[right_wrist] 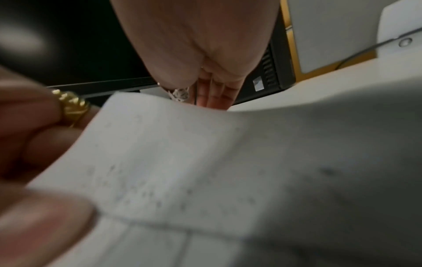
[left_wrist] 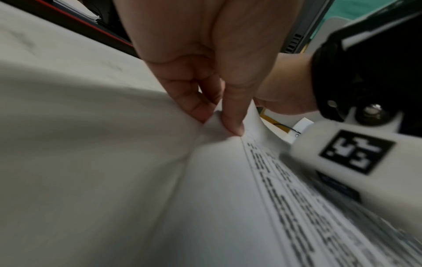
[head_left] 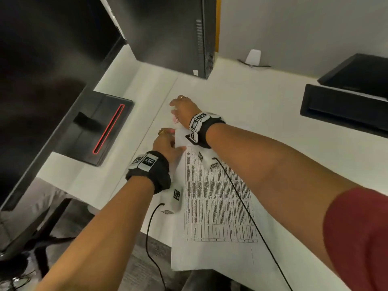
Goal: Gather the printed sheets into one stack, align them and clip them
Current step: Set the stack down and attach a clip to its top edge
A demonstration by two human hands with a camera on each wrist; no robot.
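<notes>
Your left hand [head_left: 165, 143] pinches the far corner of the printed sheets [head_left: 218, 204] between thumb and fingers [left_wrist: 194, 106], and the corner is lifted and curled. Your right hand [head_left: 184, 110] is just beyond it with its fingers straight, holding nothing I can see. The sheets lie on the white bench [head_left: 273, 106], the near edge hanging over its border. A black tray [head_left: 344, 110] stands far right.

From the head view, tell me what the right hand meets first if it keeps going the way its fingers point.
Bare desk lies ahead of the right hand; the first obstacle is probably the black computer tower, though depth is unclear.
</notes>
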